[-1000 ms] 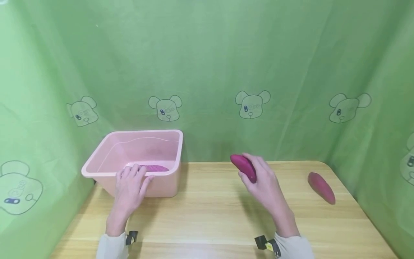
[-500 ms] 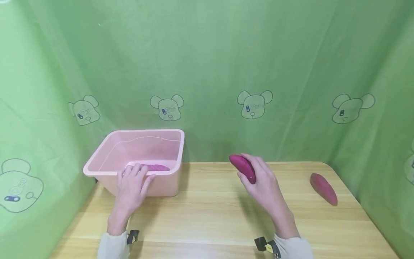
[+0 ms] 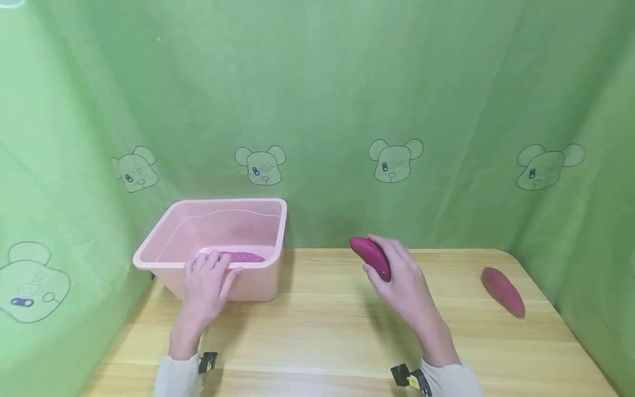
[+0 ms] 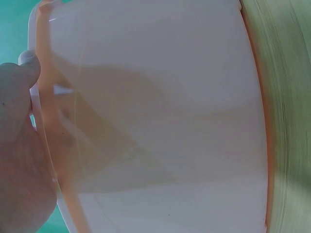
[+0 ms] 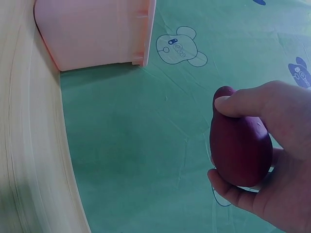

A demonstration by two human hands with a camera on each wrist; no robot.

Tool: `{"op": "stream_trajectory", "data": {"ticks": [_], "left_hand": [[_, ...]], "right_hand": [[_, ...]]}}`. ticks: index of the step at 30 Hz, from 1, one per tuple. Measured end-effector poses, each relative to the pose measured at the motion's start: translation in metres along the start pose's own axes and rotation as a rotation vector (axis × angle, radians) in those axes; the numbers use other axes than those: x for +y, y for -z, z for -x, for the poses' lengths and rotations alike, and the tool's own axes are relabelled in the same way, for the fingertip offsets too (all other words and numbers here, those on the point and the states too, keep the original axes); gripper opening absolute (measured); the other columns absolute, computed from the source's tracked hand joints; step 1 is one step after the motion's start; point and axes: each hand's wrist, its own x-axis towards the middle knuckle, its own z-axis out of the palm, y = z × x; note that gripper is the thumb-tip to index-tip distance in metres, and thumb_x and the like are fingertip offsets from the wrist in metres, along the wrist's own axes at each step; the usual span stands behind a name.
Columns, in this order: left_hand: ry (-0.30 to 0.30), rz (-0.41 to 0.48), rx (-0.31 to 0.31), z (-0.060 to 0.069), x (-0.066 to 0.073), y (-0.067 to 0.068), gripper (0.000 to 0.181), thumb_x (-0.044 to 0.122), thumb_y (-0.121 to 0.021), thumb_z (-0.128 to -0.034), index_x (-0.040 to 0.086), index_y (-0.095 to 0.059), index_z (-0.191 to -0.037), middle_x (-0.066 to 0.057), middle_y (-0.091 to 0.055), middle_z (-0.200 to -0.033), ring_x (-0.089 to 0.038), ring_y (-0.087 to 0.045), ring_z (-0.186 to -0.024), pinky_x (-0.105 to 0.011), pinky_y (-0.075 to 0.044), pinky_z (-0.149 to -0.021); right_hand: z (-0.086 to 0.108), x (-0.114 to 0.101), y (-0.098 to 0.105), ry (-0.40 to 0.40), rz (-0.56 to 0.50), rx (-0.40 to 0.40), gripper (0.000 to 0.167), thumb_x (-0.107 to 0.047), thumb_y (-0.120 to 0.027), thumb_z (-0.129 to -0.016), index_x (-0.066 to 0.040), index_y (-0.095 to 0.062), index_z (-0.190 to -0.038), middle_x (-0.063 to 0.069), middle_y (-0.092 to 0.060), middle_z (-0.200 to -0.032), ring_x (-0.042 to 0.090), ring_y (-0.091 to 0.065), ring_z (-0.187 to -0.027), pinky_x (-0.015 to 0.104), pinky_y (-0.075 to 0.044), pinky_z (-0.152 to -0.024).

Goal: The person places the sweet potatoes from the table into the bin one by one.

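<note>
My left hand [image 3: 204,286] grips the near rim of a pink plastic bin [image 3: 255,281], fingers over the edge and thumb on the outside. Inside the bin lies a purple, ridged, elongated thing [image 3: 245,257], partly hidden by the rim and my fingers. To the right, my right hand [image 3: 404,281] holds a dark red sweet potato [image 3: 372,256] above the table; in the right wrist view the thumb presses on top of the sweet potato [image 5: 240,150], with fingers beneath. Another reddish sweet potato [image 3: 502,292] rests on the table at the far right.
The light wooden table [image 3: 317,342] has a rounded back right corner. Green cloth [image 3: 322,110] printed with bear heads hangs behind it and along both sides. The bin stands at the table's back left, near the cloth.
The whole view has shifted slightly. Against the bin and cloth, my right hand with the sweet potato has drifted a little left. My left hand keeps its place on the rim.
</note>
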Motion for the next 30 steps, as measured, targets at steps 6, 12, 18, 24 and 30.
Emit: {"op": "stream_trajectory", "data": {"ticks": [6,12,18,24,30], "left_hand": [[0.001,0.009,0.009,0.0,0.001,0.0,0.02,0.032,-0.064,-0.1007,0.012,-0.062,-0.101,-0.007,-0.057,-0.099,-0.034,-0.049,-0.098,-0.056,-0.031,-0.095],[0.004,0.009,0.006,0.0,0.0,0.0,0.02,0.032,-0.064,-0.101,0.013,-0.061,-0.099,-0.006,-0.055,-0.097,-0.033,-0.049,-0.098,-0.055,-0.031,-0.094],[0.001,0.001,0.003,0.0,0.0,-0.001,0.021,0.033,-0.064,-0.1009,0.013,-0.061,-0.099,-0.006,-0.056,-0.096,-0.033,-0.049,-0.096,-0.055,-0.031,-0.094],[0.0,0.013,0.01,0.0,0.002,-0.001,0.02,0.032,-0.065,-0.1006,0.013,-0.061,-0.098,-0.006,-0.056,-0.097,-0.034,-0.049,-0.097,-0.056,-0.031,-0.094],[0.005,0.02,0.01,0.001,0.002,0.0,0.021,0.032,-0.065,-0.1002,0.011,-0.063,-0.101,-0.008,-0.059,-0.1,-0.034,-0.05,-0.099,-0.057,-0.03,-0.097]], "right_hand": [[-0.003,-0.002,-0.002,0.009,-0.003,-0.026,0.061,-0.012,-0.081,-0.086,-0.013,-0.057,-0.142,0.01,-0.062,-0.131,0.032,-0.063,-0.11,0.055,-0.054,-0.087],[-0.006,-0.006,-0.003,0.017,-0.015,-0.029,0.061,-0.013,-0.082,-0.086,-0.015,-0.057,-0.142,0.007,-0.062,-0.132,0.029,-0.062,-0.111,0.053,-0.054,-0.089],[-0.007,-0.01,-0.003,0.025,-0.022,-0.042,0.062,-0.013,-0.082,-0.086,-0.015,-0.056,-0.142,0.008,-0.062,-0.132,0.028,-0.062,-0.112,0.052,-0.054,-0.09],[-0.01,-0.014,-0.002,0.023,-0.011,-0.06,0.063,-0.013,-0.081,-0.087,-0.013,-0.055,-0.144,0.008,-0.061,-0.133,0.028,-0.061,-0.114,0.052,-0.054,-0.09],[-0.012,-0.017,-0.002,0.03,-0.005,-0.067,0.063,-0.014,-0.081,-0.088,-0.016,-0.054,-0.145,0.006,-0.06,-0.134,0.026,-0.061,-0.113,0.05,-0.055,-0.09]]}}
